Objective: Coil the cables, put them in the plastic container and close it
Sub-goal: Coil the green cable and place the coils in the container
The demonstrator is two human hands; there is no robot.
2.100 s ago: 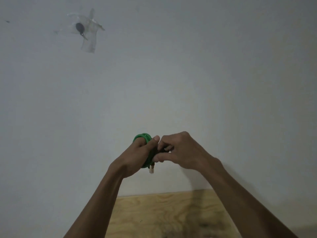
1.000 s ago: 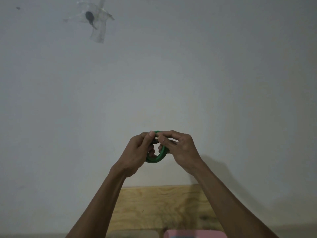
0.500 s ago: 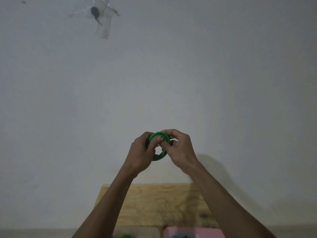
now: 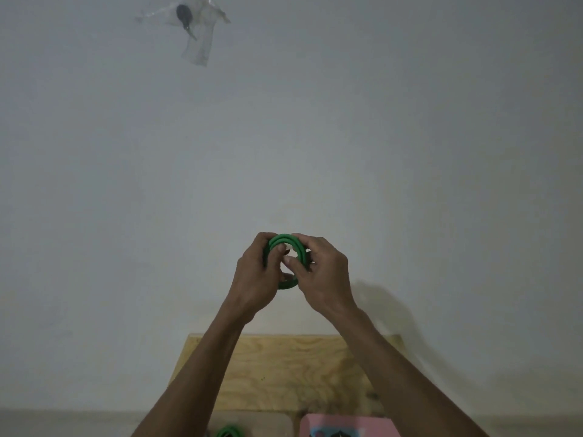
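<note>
Cable (image 4: 285, 242), green, wound into a round coil of several turns and held up in front of a pale wall (image 4: 378, 137), well above the wooden board (image 4: 284, 370) that leans at the wall's foot. The coil stands nearly upright, its open face turned toward the camera and its ring slightly taller than wide; its ends cannot be made out.

Head view: the left hand (image 4: 255, 279) grips the coil's left side, fingers (image 4: 277, 252) closed over the turns with the thumb across the front. The right hand (image 4: 321, 275) clamps the right side, thumb pressed on the front of the strands and the other fingers wrapped behind. Both forearms rise from the lower edge.

At the bottom edge, part of a second green coil (image 4: 228, 432) shows, lying on a brownish surface; what holds it cannot be told. Just beside it on the right lies a pink object (image 4: 347, 425), cut off by the frame. High on the wall, clear tape (image 4: 198, 36) holds a small dark object.
</note>
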